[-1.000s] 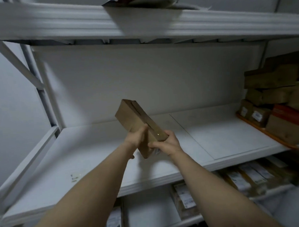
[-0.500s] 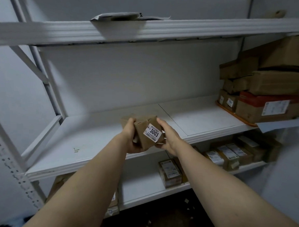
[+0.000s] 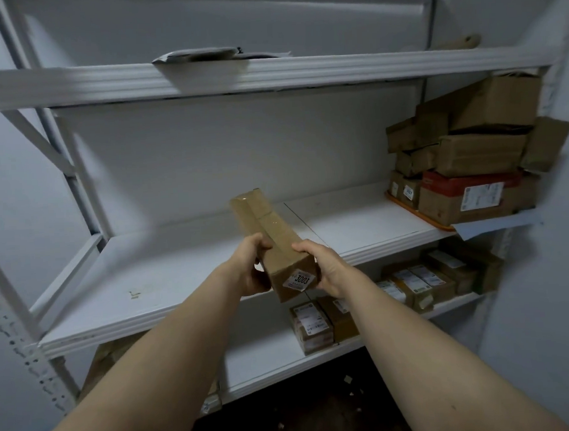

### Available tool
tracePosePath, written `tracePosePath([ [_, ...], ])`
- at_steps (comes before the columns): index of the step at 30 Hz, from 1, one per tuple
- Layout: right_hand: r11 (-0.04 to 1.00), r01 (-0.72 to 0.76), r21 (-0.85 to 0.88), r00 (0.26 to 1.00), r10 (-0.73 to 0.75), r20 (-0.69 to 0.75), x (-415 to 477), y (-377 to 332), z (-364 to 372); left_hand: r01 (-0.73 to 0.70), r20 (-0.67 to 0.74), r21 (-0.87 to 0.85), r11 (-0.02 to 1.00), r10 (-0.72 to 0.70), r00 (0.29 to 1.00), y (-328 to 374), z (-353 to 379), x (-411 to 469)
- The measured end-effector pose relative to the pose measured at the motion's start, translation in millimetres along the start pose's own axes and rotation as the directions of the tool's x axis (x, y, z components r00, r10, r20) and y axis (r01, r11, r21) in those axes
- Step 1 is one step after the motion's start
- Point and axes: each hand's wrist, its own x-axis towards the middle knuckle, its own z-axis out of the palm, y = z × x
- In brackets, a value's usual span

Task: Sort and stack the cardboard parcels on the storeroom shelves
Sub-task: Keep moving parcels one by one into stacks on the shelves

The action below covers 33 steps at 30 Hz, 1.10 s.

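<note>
I hold a long brown cardboard parcel (image 3: pixel 267 229) out in front of me, above the front of the middle white shelf (image 3: pixel 168 272). Its near end carries a white label reading 3003, and its far end points up and away toward the back wall. My left hand (image 3: pixel 251 265) grips the parcel's left side near that end, fingers curled over the top edge. My right hand (image 3: pixel 324 265) grips the right side, thumb on top.
A pile of brown parcels (image 3: pixel 469 152) with one red-topped box sits on an orange tray (image 3: pixel 416 214) at the shelf's right end. More labelled boxes (image 3: pixel 314 324) stand on the lower shelf. A flat grey packet (image 3: pixel 201 54) lies on the upper shelf. Diagonal braces run at left.
The parcel has tipped from end-on toward me to lying lengthwise, far end raised toward the wall. Both hands keep their hold. My view has pulled back and dropped slightly.
</note>
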Motion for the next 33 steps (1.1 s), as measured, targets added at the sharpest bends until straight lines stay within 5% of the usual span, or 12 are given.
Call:
tracePosePath([
  [5, 0.956, 0.104, -0.274, 0.972, -0.156, -0.174, -4, 4, 0, -0.039, -0.050, 0.163, 0.986, 0.048, 0.998, 1, -1, 6],
  [9, 0.797, 0.186, -0.574, 0.939, -0.316, -0.136, -9, 3, 12, -0.007, -0.005, 0.233, 0.972, 0.008, 1.000, 2, 4, 0],
  [15, 0.943, 0.219, -0.249, 0.949, -0.266, -0.171, -8, -3, 14, -0.092, -0.052, 0.082, 0.992, 0.097, 0.994, -3, -14, -3],
  [18, 0.980, 0.138, -0.146, 0.964, -0.167, -0.207, -9, -5, 13, -0.106, -0.020, 0.059, 0.993, 0.107, 0.994, -2, -20, -6],
  [25, 0.991, -0.079, 0.111, 0.995, 0.085, -0.047, -22, 0, 4, -0.093, 0.038, 0.140, 0.986, 0.088, 0.995, -3, -19, -3],
  [28, 0.994, -0.063, 0.093, 0.989, 0.075, -0.129, -25, 1, -7, -0.175, -0.182, 0.309, 0.935, 0.239, 0.954, -2, -16, 3],
  [30, 0.994, -0.052, 0.098, 0.974, 0.072, -0.215, -27, 1, -18, -0.171, -0.297, 0.656, 0.736, 0.459, 0.837, 0, -14, 4],
  [32, 0.993, -0.042, 0.111, 0.960, 0.070, -0.270, -28, 1, -29, -0.054, -0.069, 0.981, 0.186, 0.593, 0.802, 0, -10, -3],
  [33, 0.992, -0.041, 0.119, 0.956, 0.074, -0.285, -29, 1, -33, -0.030, 0.078, 0.995, -0.093, 0.579, 0.811, -1, -8, -3],
])
